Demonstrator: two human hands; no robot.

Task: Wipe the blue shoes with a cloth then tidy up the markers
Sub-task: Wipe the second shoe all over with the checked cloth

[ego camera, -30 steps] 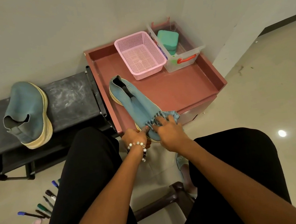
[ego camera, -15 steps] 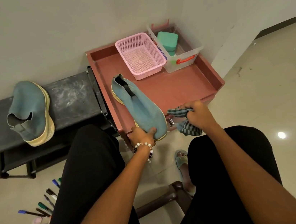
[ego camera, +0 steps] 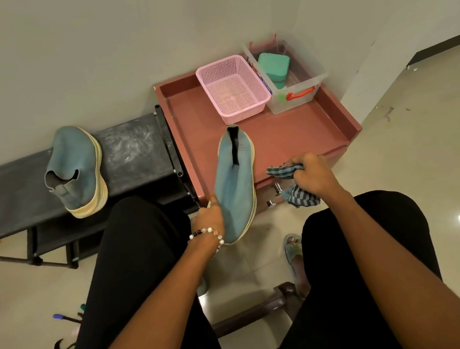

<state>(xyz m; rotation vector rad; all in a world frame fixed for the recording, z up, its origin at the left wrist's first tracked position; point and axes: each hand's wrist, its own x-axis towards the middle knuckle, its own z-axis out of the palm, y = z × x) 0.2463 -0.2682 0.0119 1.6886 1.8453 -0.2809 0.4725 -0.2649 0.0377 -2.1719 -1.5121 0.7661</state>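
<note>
My left hand (ego camera: pixel 209 216), with a bead bracelet at the wrist, grips the toe end of a blue slip-on shoe (ego camera: pixel 234 185) and holds it tilted off the front edge of the red tray-top cabinet (ego camera: pixel 299 133). To the right of that shoe, clear of it, my right hand (ego camera: pixel 315 174) clutches a bunched striped cloth (ego camera: pixel 298 194). The second blue shoe (ego camera: pixel 77 169) lies on its side on the black rack (ego camera: pixel 136 157) at the left. A few markers (ego camera: pixel 66 319) lie on the floor at the lower left, mostly hidden by my left leg.
A pink mesh basket (ego camera: pixel 233 89) and a clear box (ego camera: pixel 297 98) holding a green container (ego camera: pixel 274 67) stand at the back of the cabinet top. My knees fill the foreground. A dark stool edge (ego camera: pixel 253 314) and my sandalled foot (ego camera: pixel 293 251) show between them.
My right hand drew the cloth off the shoe's toe and moved right. My left hand shifted its grip, lifted the shoe's toe end and swung it toward me, off the cabinet edge.
</note>
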